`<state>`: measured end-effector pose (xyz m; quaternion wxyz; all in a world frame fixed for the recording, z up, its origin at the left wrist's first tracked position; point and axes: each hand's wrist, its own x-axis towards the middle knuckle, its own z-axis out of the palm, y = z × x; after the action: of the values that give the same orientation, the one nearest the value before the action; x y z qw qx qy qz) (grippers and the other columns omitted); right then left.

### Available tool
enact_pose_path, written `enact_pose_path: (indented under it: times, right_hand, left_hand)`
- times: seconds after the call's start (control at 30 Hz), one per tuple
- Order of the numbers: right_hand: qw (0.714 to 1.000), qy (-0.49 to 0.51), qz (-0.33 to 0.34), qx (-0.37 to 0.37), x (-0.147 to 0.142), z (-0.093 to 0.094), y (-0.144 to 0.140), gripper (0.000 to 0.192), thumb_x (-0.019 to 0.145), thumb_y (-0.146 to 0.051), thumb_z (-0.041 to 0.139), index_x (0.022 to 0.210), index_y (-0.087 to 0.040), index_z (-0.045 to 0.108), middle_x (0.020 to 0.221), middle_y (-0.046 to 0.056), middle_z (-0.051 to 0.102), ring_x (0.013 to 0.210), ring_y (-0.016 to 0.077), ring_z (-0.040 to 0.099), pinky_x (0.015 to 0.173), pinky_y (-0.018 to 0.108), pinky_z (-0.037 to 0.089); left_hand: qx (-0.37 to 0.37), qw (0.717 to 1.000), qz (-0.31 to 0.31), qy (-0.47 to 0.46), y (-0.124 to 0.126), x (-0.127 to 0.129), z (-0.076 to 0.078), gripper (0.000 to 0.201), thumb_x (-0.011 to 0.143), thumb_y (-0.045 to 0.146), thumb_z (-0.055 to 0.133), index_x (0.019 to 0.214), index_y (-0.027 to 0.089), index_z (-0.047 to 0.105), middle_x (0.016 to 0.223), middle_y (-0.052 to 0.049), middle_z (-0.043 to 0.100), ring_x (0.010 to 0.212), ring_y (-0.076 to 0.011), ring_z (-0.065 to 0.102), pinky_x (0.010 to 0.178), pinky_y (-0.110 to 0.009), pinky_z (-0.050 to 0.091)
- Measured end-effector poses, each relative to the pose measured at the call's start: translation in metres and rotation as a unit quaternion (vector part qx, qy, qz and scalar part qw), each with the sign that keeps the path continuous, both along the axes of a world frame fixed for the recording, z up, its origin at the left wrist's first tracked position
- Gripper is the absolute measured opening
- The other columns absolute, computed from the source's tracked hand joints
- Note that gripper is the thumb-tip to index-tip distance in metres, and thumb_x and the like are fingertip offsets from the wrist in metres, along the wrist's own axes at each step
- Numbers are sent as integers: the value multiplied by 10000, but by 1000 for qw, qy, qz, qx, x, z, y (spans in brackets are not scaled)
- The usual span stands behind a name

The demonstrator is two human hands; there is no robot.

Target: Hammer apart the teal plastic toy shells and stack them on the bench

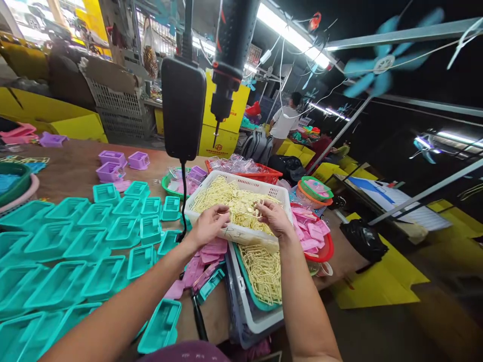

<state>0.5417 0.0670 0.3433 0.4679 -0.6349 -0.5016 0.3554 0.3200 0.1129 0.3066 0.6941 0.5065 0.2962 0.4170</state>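
Both hands work over the white perforated plastic basket (277,193), which is heaped with pale-yellow thin plastic sprue pieces (234,201) and sits on stacked trays at the table's near edge; left hand (209,224) pinches one piece at its fingertips; right hand (274,217) pinches another, fingers curled. Pieces look v. light, thin, prob. springy and snap-prone; they tangle, so grip at the frame bar, not the small tabs. Turquoise rectangular plastic trays (94,241) lie at left.

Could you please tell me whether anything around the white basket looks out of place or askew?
Yes: the white basket sits tilted, propped on other trays, not flat on the table. Both hands reach into its yellow parts. Nothing looks spilled.
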Motion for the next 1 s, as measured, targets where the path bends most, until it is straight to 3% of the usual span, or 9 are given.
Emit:
enact_pose_path:
  times: [0.13,0.27,0.33,0.4,0.5,0.63,0.77,0.83,1.0]
  right_hand:
    - [998,62,20,24,-19,7,17,372,770,-542,634,858,-187,563,835,8,625,665,89,574,589,209,517]
    - [999,25,30,28,-21,24,18,297,792,-435,661,947,-184,621,886,31,662,753,124,620,589,210,509]
    - [998,-38,23,42,-9,35,-6,270,822,-388,651,999,-185,636,881,31,669,755,126,627,610,222,510]
    - [995,-75,71,9,6,41,-43,232,864,-378,618,987,-185,652,828,21,669,711,124,629,636,244,517]
    - [975,-131,142,-111,25,23,-104,189,902,-353,580,925,-197,684,788,20,680,701,145,640,647,274,512]
    - [951,-285,-9,-119,35,-46,-152,186,830,-286,669,987,-187,687,868,52,692,762,191,638,717,334,508]
    - [949,-292,-89,-75,30,-95,-158,207,871,-270,610,1060,-192,647,752,29,648,677,184,612,672,319,490]
    - [949,-292,-101,-57,22,-98,-157,172,885,-267,592,1032,-198,646,752,34,642,721,197,620,708,328,490]
    - [954,-290,-77,28,6,-74,-155,133,900,-290,600,977,-207,669,885,63,672,832,199,636,789,327,497]
  left_hand:
    - [-35,996,-54,-62,22,47,12,445,701,459,803,952,104,703,938,-116,720,767,-210,696,638,-303,557]
    - [-46,989,-20,-140,33,61,20,417,790,480,711,1007,126,679,1025,-108,733,963,-226,690,838,-363,582]
    - [-61,981,1,-182,31,52,24,341,814,376,692,1047,128,674,1102,-108,725,1066,-248,671,921,-404,566]
    - [-80,974,7,-211,23,35,27,300,829,254,644,1103,134,671,1186,-107,704,1148,-275,643,961,-456,554]
    - [-132,970,-8,-204,4,8,26,341,854,179,534,1170,179,661,1250,-81,683,1256,-301,579,975,-505,548]
    - [-250,953,-34,-165,-27,-9,0,417,833,226,519,1232,215,642,1186,-91,713,1173,-337,637,852,-501,610]
    - [-340,919,-161,-117,-52,-1,-40,489,792,244,579,1277,196,615,1250,-145,679,1048,-375,692,615,-396,638]
    - [-364,902,-206,-104,-62,5,-58,500,792,226,605,1290,187,602,1249,-156,679,1050,-366,693,595,-363,631]
    - [-376,900,-187,-113,-79,8,-81,404,809,177,617,1208,118,644,1147,-170,723,1105,-316,678,967,-461,562]
